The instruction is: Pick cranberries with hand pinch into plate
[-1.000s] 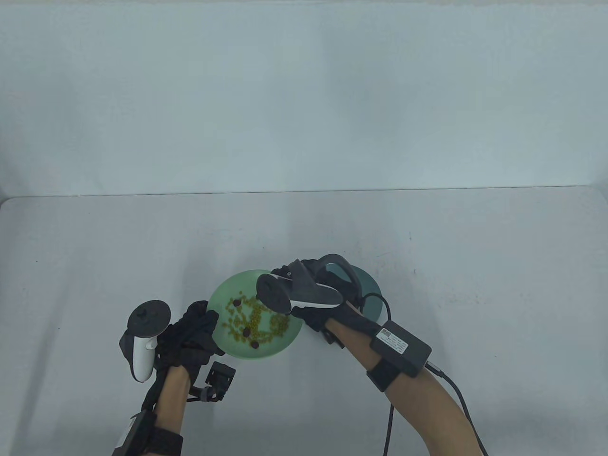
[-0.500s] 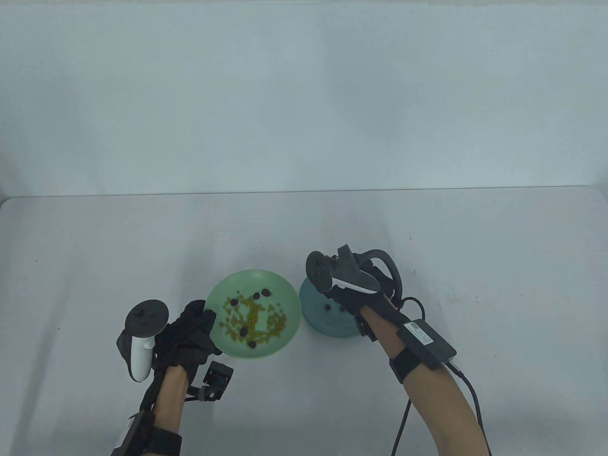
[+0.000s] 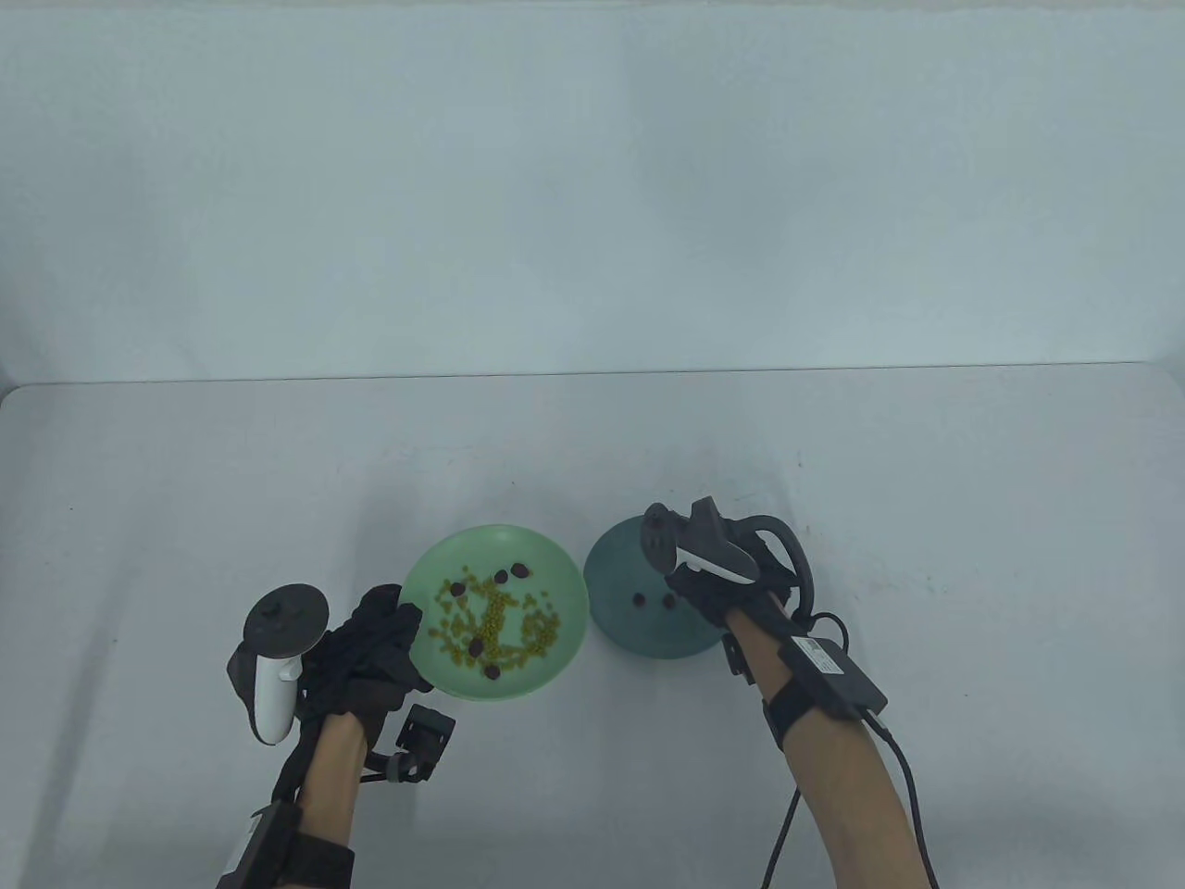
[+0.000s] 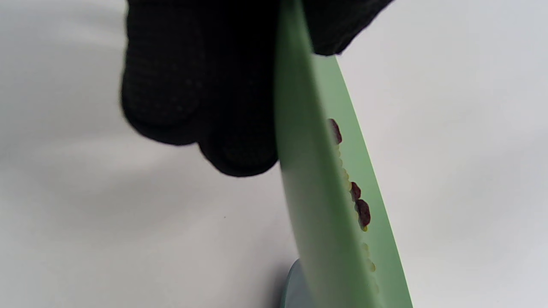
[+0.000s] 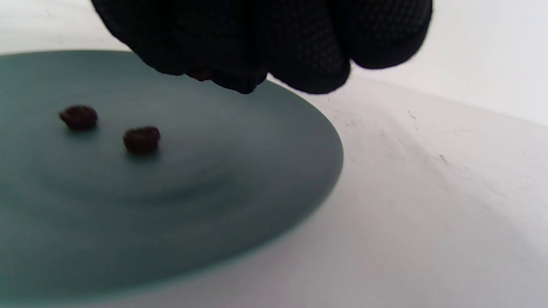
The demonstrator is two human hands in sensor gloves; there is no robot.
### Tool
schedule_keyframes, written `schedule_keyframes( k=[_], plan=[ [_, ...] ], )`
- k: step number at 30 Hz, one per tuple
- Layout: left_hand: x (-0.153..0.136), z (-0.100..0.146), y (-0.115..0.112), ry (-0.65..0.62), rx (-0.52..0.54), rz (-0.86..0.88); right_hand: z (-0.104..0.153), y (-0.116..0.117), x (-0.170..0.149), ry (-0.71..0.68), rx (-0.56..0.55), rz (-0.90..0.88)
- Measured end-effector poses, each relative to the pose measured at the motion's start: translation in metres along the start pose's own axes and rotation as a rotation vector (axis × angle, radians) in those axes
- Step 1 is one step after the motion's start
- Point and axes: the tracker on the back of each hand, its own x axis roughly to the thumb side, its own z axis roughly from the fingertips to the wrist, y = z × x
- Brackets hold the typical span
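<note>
Table view, left to right near the worktop's (image 3: 185,482) front edge: left hand (image 3: 366,653) gripping green plate's (image 3: 565,639) rim, several cranberries (image 3: 491,671) left among yellow kernels; teal plate (image 3: 616,556) holding two cranberries (image 3: 639,599); right hand (image 3: 713,583) above, pinching what looks like a third.

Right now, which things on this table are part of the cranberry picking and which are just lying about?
Part of the job:
- green plate with cranberries among yellow kernels
- teal plate, two cranberries on it
- right hand above the teal plate, a cranberry at its fingertips
- left hand gripping the green plate's rim

Just lying about:
- small dark specks on the table
</note>
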Motion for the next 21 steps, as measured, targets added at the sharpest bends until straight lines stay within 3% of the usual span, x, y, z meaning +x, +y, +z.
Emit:
schedule_keyframes(
  k=[10,14,21],
  plan=[
    [0.000,0.000,-0.001,0.004,-0.004,-0.005,-0.001,0.006,-0.004,0.014,0.046,0.008],
    [0.000,0.000,-0.001,0.004,-0.005,-0.003,0.002,-0.005,-0.005,0.011,0.027,0.014],
    [0.000,0.000,-0.002,0.007,-0.008,-0.004,0.017,-0.047,-0.003,-0.024,-0.057,0.040]
  ],
)
